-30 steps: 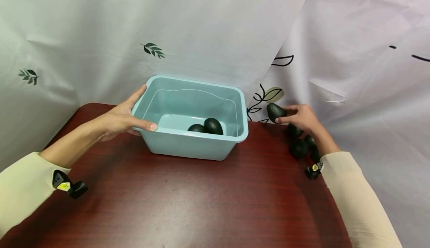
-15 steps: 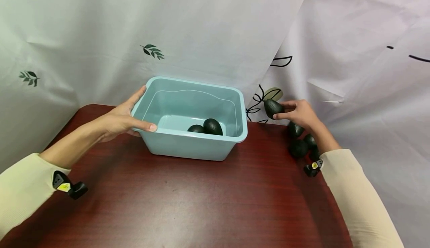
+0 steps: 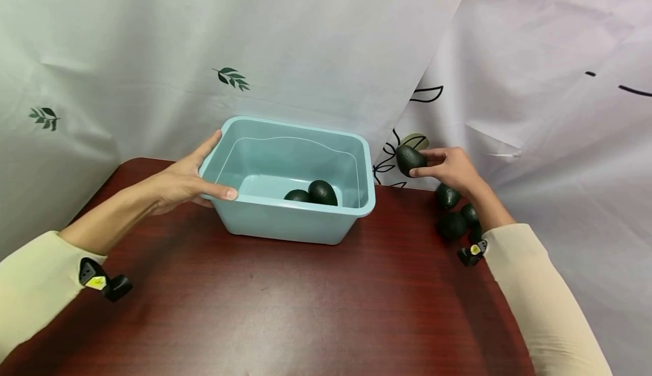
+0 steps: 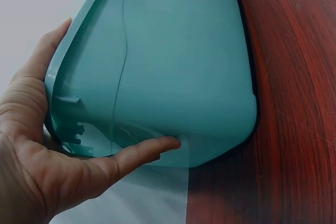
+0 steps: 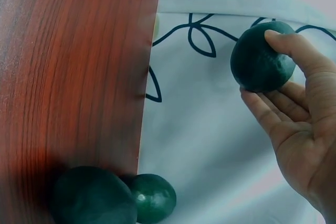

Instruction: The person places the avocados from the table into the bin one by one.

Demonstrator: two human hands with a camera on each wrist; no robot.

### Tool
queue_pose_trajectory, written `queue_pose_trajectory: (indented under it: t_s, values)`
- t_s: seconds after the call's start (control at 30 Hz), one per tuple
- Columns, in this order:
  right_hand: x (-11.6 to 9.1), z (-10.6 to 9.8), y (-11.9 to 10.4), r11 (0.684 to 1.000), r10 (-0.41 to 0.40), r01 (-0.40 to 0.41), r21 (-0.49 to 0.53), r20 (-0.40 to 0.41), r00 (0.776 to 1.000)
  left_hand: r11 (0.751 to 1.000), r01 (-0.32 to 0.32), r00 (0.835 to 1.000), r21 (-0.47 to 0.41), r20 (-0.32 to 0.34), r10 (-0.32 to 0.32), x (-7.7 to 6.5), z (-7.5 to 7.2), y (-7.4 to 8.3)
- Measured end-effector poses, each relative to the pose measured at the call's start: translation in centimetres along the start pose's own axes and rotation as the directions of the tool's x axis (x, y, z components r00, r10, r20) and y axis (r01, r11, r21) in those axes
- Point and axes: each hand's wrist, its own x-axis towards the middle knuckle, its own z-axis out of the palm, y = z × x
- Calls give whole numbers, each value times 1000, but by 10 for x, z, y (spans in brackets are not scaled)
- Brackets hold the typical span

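My left hand (image 3: 180, 182) holds the left end of a light blue plastic tub (image 3: 285, 223), its thumb on the front rim. In the left wrist view, fingers (image 4: 147, 153) lie against the tub's outer wall (image 4: 178, 66). Two dark green avocados (image 3: 322, 192) lie inside, partly hidden by the front wall. To the right of the tub, my right hand (image 3: 450, 169) pinches an avocado (image 3: 409, 161) between thumb and fingertips, raised off the table. The right wrist view shows this avocado (image 5: 262, 59) in front of the cloth.
Several avocados (image 3: 452, 226) lie grouped at the right edge of the dark red wooden table (image 3: 285, 308), partly behind my right wrist. A pale cloth (image 3: 326, 42) with leaf prints hangs behind the table and along its right side.
The right hand has lifted the avocado slightly and carried it a little left, away from the group. My left hand and the tub stay in place.
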Motion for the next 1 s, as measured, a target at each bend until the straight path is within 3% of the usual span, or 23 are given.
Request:
queue_pose_trajectory:
  t_s: [0.37, 1.0]
  values:
    - [-2, 4, -14, 999, -23, 23, 32, 7, 1000, 999, -23, 999, -34, 33, 25, 0, -3, -2]
    - [0, 9, -47, 990, -60, 67, 122, -64, 996, 1000, -6, 1000, 16, -12, 6, 0, 1, 0]
